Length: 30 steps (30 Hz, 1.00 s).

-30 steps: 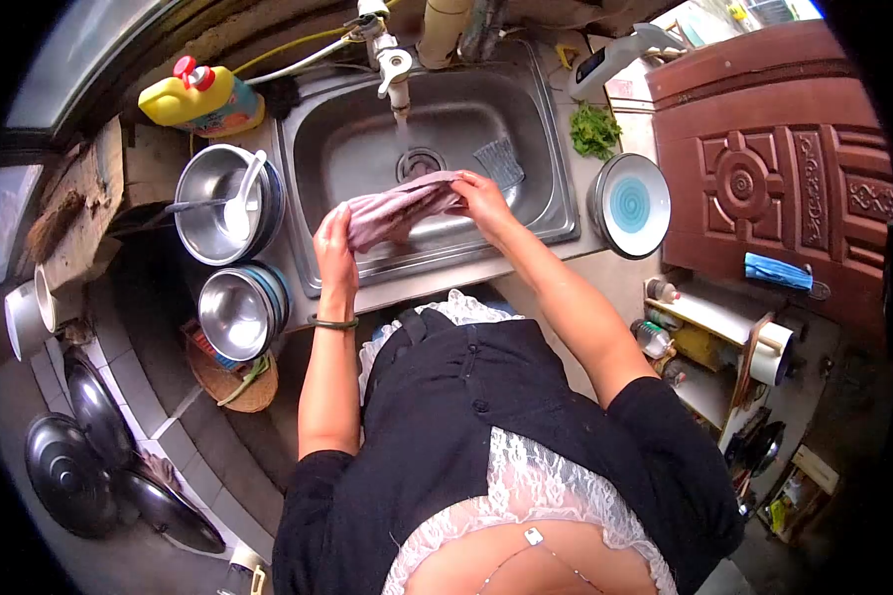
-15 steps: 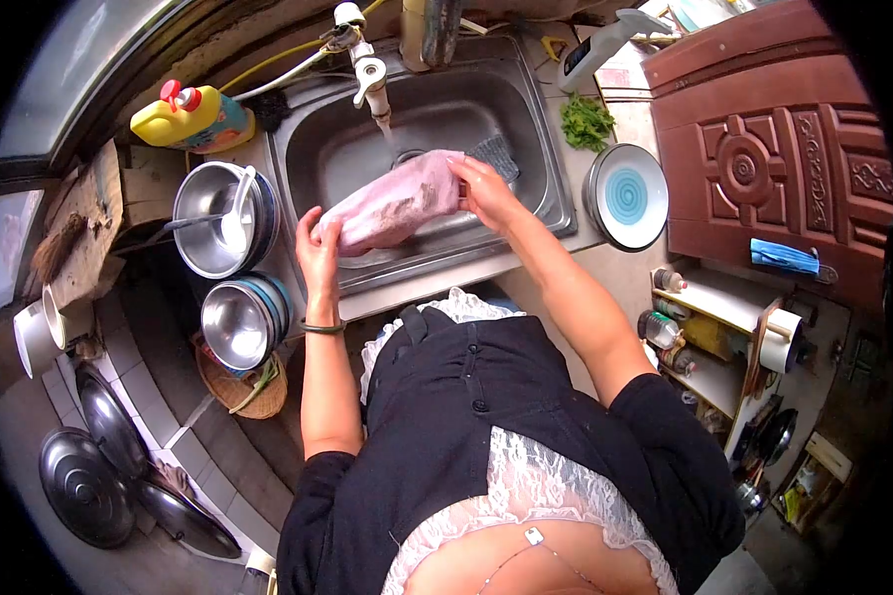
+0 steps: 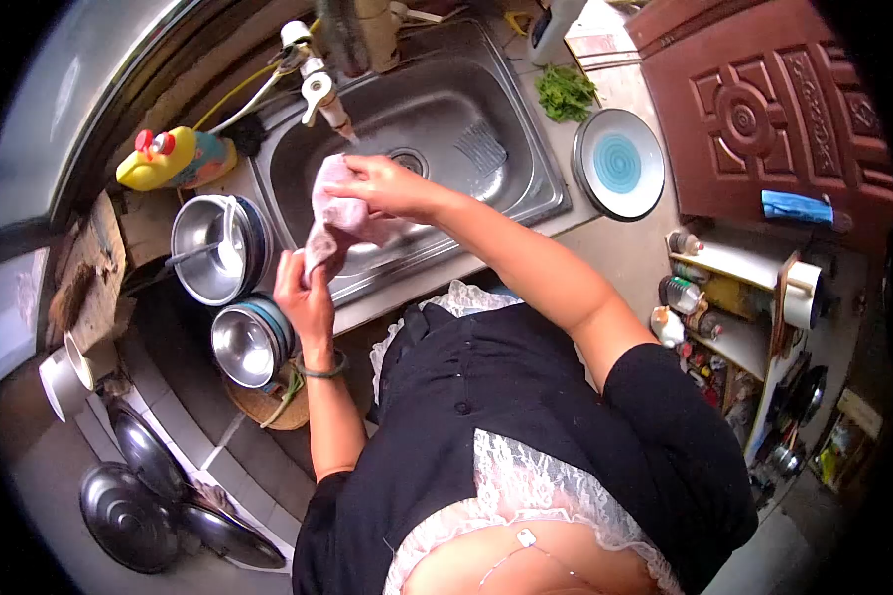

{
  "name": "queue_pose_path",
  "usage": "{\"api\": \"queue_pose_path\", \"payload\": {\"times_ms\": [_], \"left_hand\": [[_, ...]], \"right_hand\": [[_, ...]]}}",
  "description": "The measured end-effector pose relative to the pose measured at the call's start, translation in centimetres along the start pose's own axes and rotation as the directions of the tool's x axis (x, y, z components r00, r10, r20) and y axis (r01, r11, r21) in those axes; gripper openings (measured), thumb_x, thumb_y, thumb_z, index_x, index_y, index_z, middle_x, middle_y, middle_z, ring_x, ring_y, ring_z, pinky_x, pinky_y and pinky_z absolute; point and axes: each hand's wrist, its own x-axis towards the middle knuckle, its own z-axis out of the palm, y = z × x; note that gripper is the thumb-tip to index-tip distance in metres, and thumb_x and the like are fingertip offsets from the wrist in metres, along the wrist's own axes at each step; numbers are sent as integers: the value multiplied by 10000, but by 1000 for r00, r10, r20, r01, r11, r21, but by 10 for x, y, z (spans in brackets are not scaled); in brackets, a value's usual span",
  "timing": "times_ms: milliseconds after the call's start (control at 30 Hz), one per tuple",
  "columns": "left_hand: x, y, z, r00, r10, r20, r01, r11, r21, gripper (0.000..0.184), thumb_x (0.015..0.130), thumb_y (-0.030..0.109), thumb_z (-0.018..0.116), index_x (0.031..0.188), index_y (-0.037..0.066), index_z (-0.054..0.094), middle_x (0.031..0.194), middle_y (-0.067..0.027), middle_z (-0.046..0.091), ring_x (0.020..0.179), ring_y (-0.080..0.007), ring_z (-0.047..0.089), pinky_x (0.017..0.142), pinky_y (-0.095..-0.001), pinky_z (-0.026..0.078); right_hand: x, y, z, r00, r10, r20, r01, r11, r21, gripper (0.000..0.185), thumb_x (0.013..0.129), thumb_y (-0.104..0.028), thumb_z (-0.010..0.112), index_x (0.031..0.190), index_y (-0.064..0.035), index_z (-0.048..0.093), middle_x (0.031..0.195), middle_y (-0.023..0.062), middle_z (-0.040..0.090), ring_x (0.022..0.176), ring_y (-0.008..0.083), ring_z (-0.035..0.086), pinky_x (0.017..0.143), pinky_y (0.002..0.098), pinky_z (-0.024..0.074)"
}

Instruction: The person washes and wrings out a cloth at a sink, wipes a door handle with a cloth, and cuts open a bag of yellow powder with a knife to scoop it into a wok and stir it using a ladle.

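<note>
A wet pink cloth (image 3: 333, 220) with dark stains is bunched between my two hands, over the left front part of the steel sink (image 3: 446, 74). My left hand (image 3: 304, 302) pinches its lower end near the sink's front rim. Higher up, my right hand (image 3: 382, 186) grips the other end, just below the white tap (image 3: 319, 91). Part of the cloth is hidden behind my right fingers. A grey ribbed cloth (image 3: 481, 149) lies in the basin, to the right of the drain (image 3: 408, 162).
Left of the sink stand stacked metal bowls (image 3: 245, 347), a bowl with a ladle (image 3: 208, 268) and a yellow bottle (image 3: 164, 164). On the right are stacked plates (image 3: 620, 164) and green leaves (image 3: 566, 92). Pot lids (image 3: 129, 516) lie lower left; a shelf (image 3: 734, 347) stands right.
The cloth was stretched wide between my hands; now it is gathered and more upright. My right hand has moved left, closer to my left hand. The view has shifted slightly.
</note>
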Motion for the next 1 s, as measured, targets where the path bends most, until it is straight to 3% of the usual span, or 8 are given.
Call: {"api": "queue_pose_path", "payload": {"times_ms": [33,233,400,633,667,833,967,1000], "left_hand": [[0,2,-3,989,128,-80,-127,992,22,217,804,162,597,853,-48,580,755,-139,521,748,-264,534,700,-336,424],[4,12,-21,962,-70,-266,30,988,-152,387,872,281,585,1008,-80,605,1031,-126,628,983,-208,558,901,-330,412],[17,33,-29,944,-140,-300,19,928,-373,345,862,249,611,994,-70,615,989,-74,631,889,-140,566,839,-287,440],[30,42,-32,942,-135,-308,20,937,-350,296,867,228,613,958,-53,638,916,-47,642,839,-123,571,792,-263,453],[31,42,-32,937,-128,-326,12,943,-334,287,868,221,612,954,-51,642,911,-46,644,832,-122,574,785,-262,456],[38,45,-40,944,-108,-313,15,959,-284,261,868,198,610,945,-47,654,885,-46,656,797,-122,588,754,-256,469],[44,45,-38,941,-156,-300,59,949,-310,394,867,344,631,941,-43,643,889,-64,654,814,-140,603,759,-262,474],[47,50,-35,947,-147,-287,46,942,-331,236,869,183,605,945,-33,661,875,-31,654,792,-95,576,739,-232,457]], "right_hand": [[7,3,0,999,-40,29,38,998,42,477,856,-282,649,1218,-6,504,1027,51,621,880,100,586,701,248,494],[1,-12,-13,988,-67,137,29,964,263,424,885,-287,612,1198,-18,512,1056,72,615,894,153,610,724,272,522],[6,11,-30,985,-22,172,-15,977,212,442,888,-326,601,1219,-44,522,1041,75,632,909,158,620,740,282,512],[-6,90,-1,931,-133,340,260,895,-363,571,762,-325,734,1181,5,533,1013,112,654,911,209,621,787,312,488],[-5,93,0,945,-91,314,249,824,-509,423,797,-253,695,1099,9,555,991,105,634,889,198,605,791,314,484],[27,126,-38,970,-141,200,156,986,-57,229,856,-170,597,1033,-34,543,939,65,569,866,161,561,781,320,478],[1,74,-35,942,-180,282,320,726,-608,514,812,-300,660,1212,-25,492,1153,163,576,1050,259,570,894,338,454],[6,79,-29,954,-99,283,270,698,-663,479,819,-295,650,1207,-53,508,1180,152,567,1061,248,564,897,336,451]]}}
